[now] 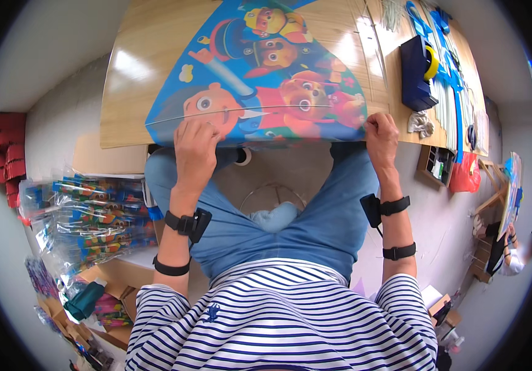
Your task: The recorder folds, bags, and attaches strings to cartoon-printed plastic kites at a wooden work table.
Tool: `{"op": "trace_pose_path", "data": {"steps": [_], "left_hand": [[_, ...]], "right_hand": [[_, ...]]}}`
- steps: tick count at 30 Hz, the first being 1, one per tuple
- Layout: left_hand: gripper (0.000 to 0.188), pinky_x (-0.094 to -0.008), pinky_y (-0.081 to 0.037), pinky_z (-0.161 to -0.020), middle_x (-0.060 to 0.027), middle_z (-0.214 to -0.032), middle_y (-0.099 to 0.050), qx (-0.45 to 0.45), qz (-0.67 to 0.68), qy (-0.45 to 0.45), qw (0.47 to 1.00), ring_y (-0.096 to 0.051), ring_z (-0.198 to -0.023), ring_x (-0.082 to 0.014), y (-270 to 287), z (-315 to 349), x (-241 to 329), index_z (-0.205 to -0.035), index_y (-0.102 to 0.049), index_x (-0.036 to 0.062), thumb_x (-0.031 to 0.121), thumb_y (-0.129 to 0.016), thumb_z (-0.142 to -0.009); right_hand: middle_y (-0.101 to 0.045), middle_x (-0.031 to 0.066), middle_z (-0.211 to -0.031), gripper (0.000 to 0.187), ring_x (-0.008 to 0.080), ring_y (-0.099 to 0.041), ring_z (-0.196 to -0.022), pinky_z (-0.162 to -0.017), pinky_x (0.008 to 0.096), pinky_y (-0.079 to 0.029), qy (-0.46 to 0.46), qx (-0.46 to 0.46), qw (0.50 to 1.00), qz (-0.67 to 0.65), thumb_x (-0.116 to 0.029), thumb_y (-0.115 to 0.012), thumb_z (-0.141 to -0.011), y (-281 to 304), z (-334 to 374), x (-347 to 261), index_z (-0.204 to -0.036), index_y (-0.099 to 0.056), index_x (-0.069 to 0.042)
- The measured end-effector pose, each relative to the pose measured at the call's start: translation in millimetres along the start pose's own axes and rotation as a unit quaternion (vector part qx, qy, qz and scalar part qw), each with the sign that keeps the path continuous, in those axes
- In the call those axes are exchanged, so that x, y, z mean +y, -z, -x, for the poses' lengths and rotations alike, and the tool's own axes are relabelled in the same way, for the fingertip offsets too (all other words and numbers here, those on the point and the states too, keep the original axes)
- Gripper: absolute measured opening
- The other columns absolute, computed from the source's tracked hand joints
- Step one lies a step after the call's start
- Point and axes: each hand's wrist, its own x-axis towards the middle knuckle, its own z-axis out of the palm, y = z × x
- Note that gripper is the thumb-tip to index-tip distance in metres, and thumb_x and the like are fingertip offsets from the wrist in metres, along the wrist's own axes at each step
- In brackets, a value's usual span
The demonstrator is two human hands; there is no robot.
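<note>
A large colourful cartoon-printed kite sheet lies spread on a wooden table, its near edge hanging over the table front. My left hand presses on the sheet's near edge at the left. At the near right corner of the sheet, my right hand pinches its edge. Both wrists carry black straps with small devices. My blue-trousered knees sit under the table edge.
A dark blue tape dispenser with a yellow roll stands on the table's right, beside blue strips and thin sticks. Bundles of wrapped kites pile on cardboard boxes at my left. Another person works at far right.
</note>
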Motion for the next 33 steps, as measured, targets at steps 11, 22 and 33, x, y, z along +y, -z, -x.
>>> {"op": "trace_pose_path", "data": {"steps": [11, 22, 33], "left_hand": [[0.013, -0.0444, -0.042, -0.089, -0.0093, -0.094, -0.061, -0.043, 0.022, -0.001, 0.999, -0.057, -0.098, -0.0315, -12, -2, 23, -0.092, -0.067, 0.0062, 0.007, -0.075, -0.081], [0.012, -0.0433, -0.043, -0.088, -0.0068, -0.092, -0.061, -0.021, 0.017, 0.039, 0.999, -0.058, -0.096, -0.0303, -11, -1, 4, -0.089, -0.067, 0.0068, 0.008, -0.076, -0.081], [0.012, -0.0441, -0.043, -0.088, -0.0083, -0.091, -0.06, -0.029, 0.02, 0.039, 0.999, -0.058, -0.095, -0.0315, -11, 2, 4, -0.088, -0.065, 0.0058, 0.007, -0.076, -0.081]], "right_hand": [[-0.065, 0.0136, -0.083, 0.009, 0.0284, -0.066, -0.075, -0.069, 0.039, -0.051, 0.026, -0.018, 0.999, -0.034, -0.004, -0.074, -0.08, -21, -26, -18, -0.085, -0.067, -0.001], [-0.066, 0.0137, -0.083, 0.014, 0.029, -0.066, -0.072, -0.066, 0.0394, -0.051, 0.027, -0.052, 0.998, -0.03, -0.007, -0.079, -0.08, -46, -33, -46, -0.083, -0.067, 0.0], [-0.066, 0.015, -0.083, 0.013, 0.0295, -0.066, -0.073, -0.067, 0.0394, -0.051, 0.025, -0.039, 0.998, -0.032, -0.007, -0.078, -0.08, -46, -34, -45, -0.083, -0.067, 0.0]]}}
